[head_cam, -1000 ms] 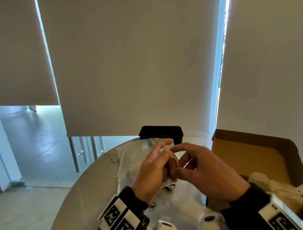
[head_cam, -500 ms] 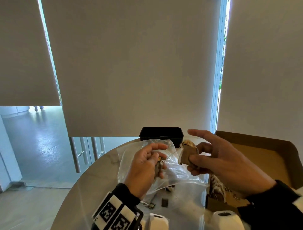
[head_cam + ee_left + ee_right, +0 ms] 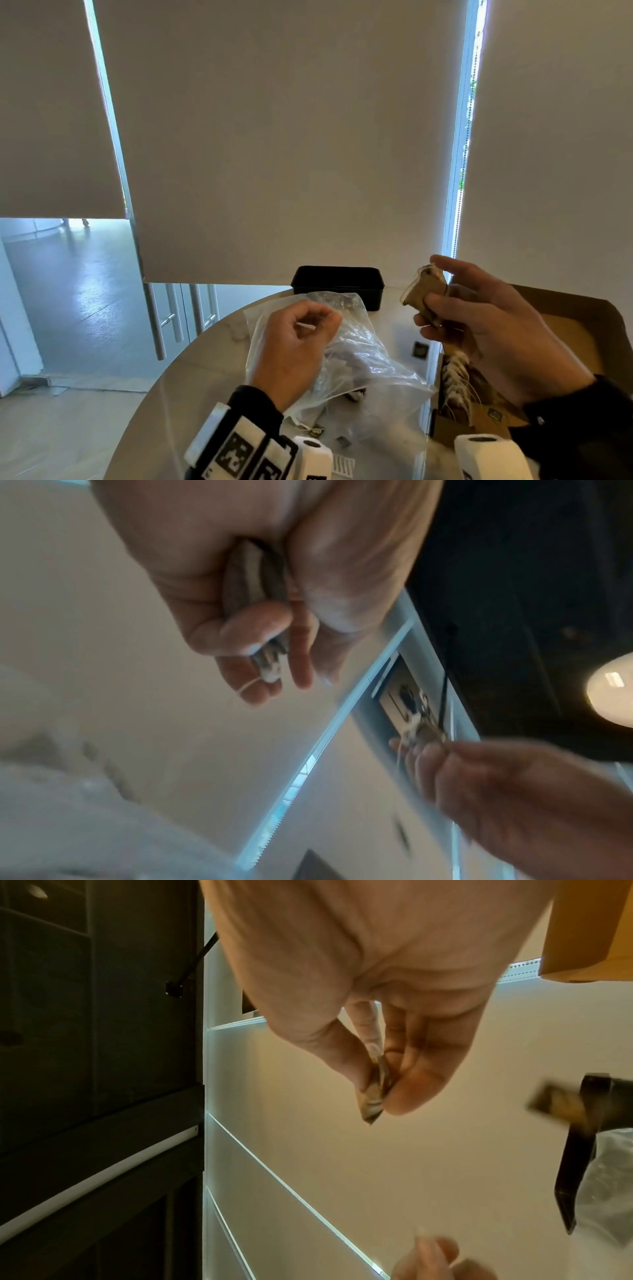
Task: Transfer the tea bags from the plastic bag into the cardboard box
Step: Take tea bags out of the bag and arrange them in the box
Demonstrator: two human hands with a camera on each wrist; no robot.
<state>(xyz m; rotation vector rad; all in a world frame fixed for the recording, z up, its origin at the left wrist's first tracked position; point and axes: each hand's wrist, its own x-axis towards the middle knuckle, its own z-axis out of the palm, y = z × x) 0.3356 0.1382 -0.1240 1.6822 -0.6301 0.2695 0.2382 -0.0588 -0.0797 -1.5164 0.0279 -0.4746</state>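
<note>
Right hand (image 3: 489, 329) pinches 1 brown paper tea bag (image 3: 424, 291) above the cardboard box (image 3: 582, 329) at the table's right edge. Left hand (image 3: 294, 349), curled, grips further tea bags (image 3: 253, 588) over the limp, crinkled plastic bag (image 3: 370, 356). Risk: thin strings may snag between hands, pulling a bag loose.

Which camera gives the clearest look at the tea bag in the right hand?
The head view: the tea bag shows broadside, pinched by the right hand. The right wrist view shows it edge-on between fingertips; the left wrist view only a distant blur.
</note>
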